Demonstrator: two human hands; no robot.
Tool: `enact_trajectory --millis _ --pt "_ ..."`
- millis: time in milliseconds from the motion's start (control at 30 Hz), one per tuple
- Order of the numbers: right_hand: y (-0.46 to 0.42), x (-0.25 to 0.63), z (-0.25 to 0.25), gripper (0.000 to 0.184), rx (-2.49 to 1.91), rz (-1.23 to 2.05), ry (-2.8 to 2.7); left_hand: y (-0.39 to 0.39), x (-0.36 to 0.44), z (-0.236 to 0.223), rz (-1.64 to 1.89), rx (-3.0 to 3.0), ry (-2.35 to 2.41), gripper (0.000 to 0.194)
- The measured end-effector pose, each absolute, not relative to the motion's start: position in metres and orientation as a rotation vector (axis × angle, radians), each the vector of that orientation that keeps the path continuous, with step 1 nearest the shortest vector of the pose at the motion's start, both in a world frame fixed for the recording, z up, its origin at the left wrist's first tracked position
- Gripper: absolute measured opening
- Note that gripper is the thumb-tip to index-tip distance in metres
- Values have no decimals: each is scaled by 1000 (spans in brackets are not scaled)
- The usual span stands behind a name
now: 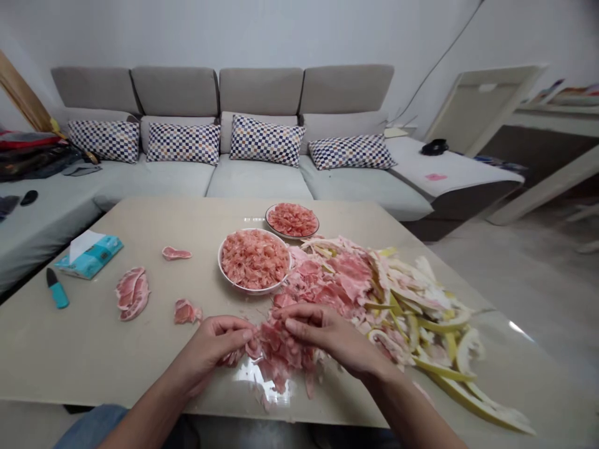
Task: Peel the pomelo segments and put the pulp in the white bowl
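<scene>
Over the near edge of the table, my left hand [224, 342] pinches a small pink piece of pomelo flesh [253, 344] between thumb and fingers. My right hand [327, 333] is beside it with thumb and fingertips closed together; what they hold, if anything, is hard to make out. Beneath both hands lie scraps of pink pomelo membrane [276, 365]. Just beyond stands a white bowl [219, 265] heaped with loose pomelo pulp [255, 257]. To the left are a small pomelo chunk [186, 312], a larger pomelo segment [133, 294] and a thin piece [176, 253].
A dark-rimmed plate [306, 237] of pulp [292, 219] stands behind the bowl. Yellow-green pomelo rind [449, 374] and membrane pile up on the right. A tissue pack [96, 257] and a teal-handled knife [58, 292] lie at the left. A grey sofa [257, 178] stands behind the table [154, 362].
</scene>
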State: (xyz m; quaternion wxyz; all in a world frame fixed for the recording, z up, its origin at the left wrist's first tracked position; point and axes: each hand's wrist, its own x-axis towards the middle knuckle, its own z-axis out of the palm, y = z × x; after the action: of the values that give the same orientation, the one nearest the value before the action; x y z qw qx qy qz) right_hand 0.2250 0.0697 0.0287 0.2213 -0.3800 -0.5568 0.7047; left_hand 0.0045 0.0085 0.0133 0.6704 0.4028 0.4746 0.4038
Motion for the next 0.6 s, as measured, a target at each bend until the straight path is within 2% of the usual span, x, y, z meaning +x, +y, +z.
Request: enact_trajectory --millis 67,133,267,367,500,600 --pt "82 222 37 32 -1055 1794 -1680 9 4 12 927 909 1076 26" --pt "100 212 49 27 -1033 1507 -1893 10 4 11 936 911 1086 27" --pt "150 173 73 27 -1086 566 -2248 13 4 6 932 923 1115 27" --pt "187 143 75 20 -1084 407 -2326 14 4 4 927 929 1147 27" --pt "215 124 65 15 -1069 360 -2503 14 2 4 911 936 1181 28" --pt "221 121 64 20 -1074 343 -2586 14 1 5 918 944 1186 28"
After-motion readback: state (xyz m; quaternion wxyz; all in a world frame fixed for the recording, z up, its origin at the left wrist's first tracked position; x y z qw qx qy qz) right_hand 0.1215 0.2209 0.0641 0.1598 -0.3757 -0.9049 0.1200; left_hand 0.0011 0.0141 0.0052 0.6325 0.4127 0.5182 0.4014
